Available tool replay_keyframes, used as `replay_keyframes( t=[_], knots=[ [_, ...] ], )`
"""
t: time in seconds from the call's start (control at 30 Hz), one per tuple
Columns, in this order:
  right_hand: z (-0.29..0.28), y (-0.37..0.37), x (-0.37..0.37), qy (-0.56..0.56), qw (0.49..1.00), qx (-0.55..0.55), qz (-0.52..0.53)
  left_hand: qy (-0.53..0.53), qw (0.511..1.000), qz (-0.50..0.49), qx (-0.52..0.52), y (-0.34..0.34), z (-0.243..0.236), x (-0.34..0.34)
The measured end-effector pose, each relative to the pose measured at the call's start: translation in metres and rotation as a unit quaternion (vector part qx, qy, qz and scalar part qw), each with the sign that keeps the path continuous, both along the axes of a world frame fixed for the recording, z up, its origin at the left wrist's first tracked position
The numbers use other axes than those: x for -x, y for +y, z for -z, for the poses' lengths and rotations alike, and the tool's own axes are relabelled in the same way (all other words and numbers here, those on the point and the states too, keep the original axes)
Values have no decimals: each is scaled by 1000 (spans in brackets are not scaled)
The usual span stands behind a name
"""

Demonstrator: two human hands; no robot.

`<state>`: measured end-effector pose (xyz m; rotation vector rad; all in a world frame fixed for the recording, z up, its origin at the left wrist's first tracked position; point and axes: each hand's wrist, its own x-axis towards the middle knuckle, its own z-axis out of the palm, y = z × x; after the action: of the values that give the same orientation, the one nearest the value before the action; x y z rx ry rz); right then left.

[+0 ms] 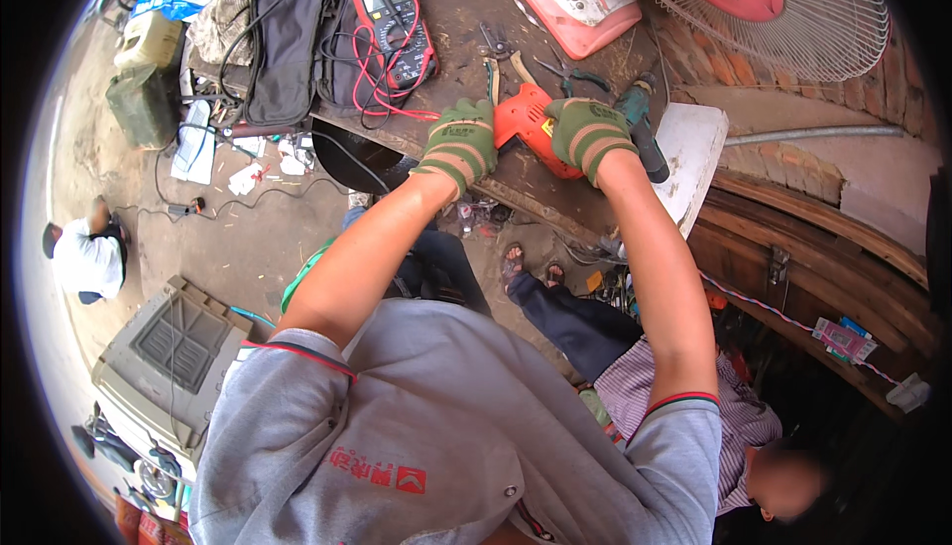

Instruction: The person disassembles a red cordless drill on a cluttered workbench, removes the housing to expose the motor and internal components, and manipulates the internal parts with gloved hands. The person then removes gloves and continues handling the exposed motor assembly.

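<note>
An orange pistol-shaped power tool housing (528, 121) lies at the near edge of the workbench, between my hands. My right hand (592, 131), in a green striped work glove, is closed around its right end. On the other side my left hand (464, 140), gloved the same way, is at the housing's left edge with bent fingers; its fingertips are mostly hidden, so I cannot tell if it grips. Just beyond the tool lie pliers with pale handles (493, 71) and dark-handled pliers (573, 76). A teal power tool (643, 128) rests right of my right hand.
A red multimeter (397, 34) with tangled leads sits by an open black case (286, 49) at left. A fan (764, 0) with a pink base (595, 21) stands far right. One person sits close at lower right (684, 366), another at far left (89, 257).
</note>
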<state>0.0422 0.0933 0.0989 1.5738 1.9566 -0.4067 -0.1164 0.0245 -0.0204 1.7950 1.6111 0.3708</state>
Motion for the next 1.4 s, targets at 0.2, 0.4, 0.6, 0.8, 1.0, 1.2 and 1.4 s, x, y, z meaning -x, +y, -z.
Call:
replay_keyframes(
  t=[0.2,0.4,0.6,0.8,1.0,1.2,1.4],
  knots=[
    [-7,4,12,-10,1000,13,16,-61,997,-22,32,-2,4,1],
    [0,11,-17,69,997,-16,-36,-98,994,-28,29,-6,-2,4],
    [-4,23,-10,19,999,-8,-28,-72,995,-1,69,-3,-23,4],
    [-8,25,-15,20,1000,8,-17,-50,998,-2,27,-9,-21,-2],
    [-9,32,-22,46,998,-22,-37,-38,999,18,24,-4,-22,-5],
    [9,42,-49,34,979,-33,-197,-50,998,14,32,1,-31,-2],
    [-44,53,-42,-82,927,-117,-346,-84,995,-44,-1,23,-92,5]
  ],
)
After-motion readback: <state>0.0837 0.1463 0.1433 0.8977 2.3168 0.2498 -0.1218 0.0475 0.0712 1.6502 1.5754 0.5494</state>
